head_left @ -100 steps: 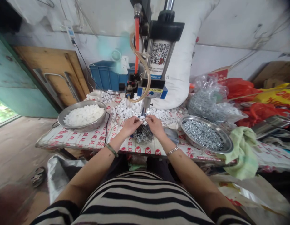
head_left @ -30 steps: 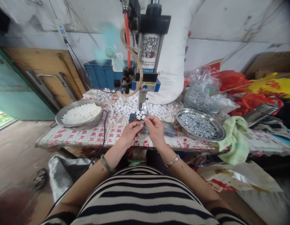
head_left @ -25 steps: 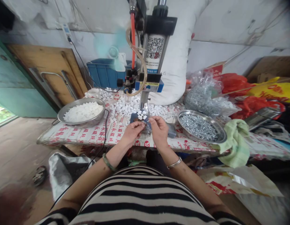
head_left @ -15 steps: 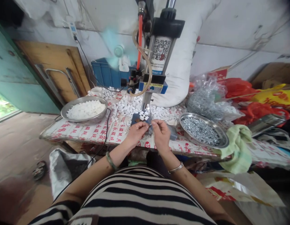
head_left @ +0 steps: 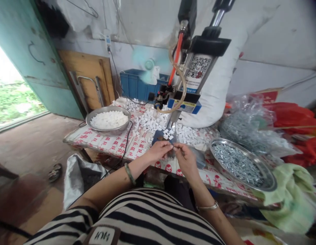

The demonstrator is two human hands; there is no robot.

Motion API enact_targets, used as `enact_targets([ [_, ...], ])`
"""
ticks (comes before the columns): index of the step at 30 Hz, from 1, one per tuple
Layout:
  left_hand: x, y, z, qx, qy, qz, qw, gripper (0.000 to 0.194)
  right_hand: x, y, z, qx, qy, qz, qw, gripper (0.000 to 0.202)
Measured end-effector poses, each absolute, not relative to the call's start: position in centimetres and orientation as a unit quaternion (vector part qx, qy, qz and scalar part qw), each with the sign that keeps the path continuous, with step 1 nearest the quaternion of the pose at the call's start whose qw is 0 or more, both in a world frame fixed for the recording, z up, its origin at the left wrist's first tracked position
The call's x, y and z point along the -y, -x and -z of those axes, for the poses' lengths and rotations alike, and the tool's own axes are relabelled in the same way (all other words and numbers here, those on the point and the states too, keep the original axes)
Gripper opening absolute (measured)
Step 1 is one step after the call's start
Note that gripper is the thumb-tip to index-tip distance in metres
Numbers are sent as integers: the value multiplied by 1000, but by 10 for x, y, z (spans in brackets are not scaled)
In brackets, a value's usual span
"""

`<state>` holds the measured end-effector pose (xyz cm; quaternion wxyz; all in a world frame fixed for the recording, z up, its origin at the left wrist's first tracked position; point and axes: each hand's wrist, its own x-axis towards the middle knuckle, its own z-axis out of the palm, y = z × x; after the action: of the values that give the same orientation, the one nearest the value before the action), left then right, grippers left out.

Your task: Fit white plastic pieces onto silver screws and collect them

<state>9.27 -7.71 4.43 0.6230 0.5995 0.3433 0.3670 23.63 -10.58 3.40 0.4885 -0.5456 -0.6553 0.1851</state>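
Observation:
My left hand (head_left: 160, 151) and my right hand (head_left: 186, 159) meet in front of the press (head_left: 173, 119), thumbs and forefingers pinched together. Whatever lies between the fingertips is too small to make out. Just beyond them, white cross-shaped plastic pieces (head_left: 169, 133) sit on the blue-grey base (head_left: 157, 136) under the press rod. To the right of my right hand stands a round metal tray (head_left: 271, 185) of small shiny metal pins (head_left: 236, 165). Loose white plastic pieces (head_left: 190, 134) are heaped behind the base.
A metal bowl (head_left: 110, 128) of small white parts stands at the left, beside a black cable (head_left: 126, 143). Behind are a blue crate (head_left: 133, 83), a spinning fan (head_left: 149, 64) and a big white sack (head_left: 214, 102). A bag of pins (head_left: 247, 119) and green cloth (head_left: 290, 197) lie right.
The view has turned left, so everything appears shifted right and the press looks more tilted. My hands remain pinched together in front of the base; a thin shiny bit seen between them earlier is hidden now.

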Motion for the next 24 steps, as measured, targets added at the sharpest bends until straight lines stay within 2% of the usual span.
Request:
enact_targets([
  [2,64,-84,-49,-336,-688,-328,553,28,105,-236,-33,664,546,-184,476,21],
  [4,43,-71,-55,-367,-776,-281,429,26,103,-236,-31,648,560,-184,482,22],
  [6,15,-57,-60,-483,-804,-252,240,16,103,-236,-30,621,576,-185,498,23],
  [8,-13,-47,-59,-578,-790,-167,119,9,102,-235,-30,605,580,-185,513,24],
  [15,-39,-44,-22,-584,-795,-154,65,29,104,-226,-30,574,562,-222,552,22],
  [21,-37,-30,-7,-559,-813,-154,57,28,103,-222,-26,565,538,-269,564,23],
  [24,-32,-28,-10,-565,-799,-192,71,31,103,-220,-27,558,536,-281,568,25],
])
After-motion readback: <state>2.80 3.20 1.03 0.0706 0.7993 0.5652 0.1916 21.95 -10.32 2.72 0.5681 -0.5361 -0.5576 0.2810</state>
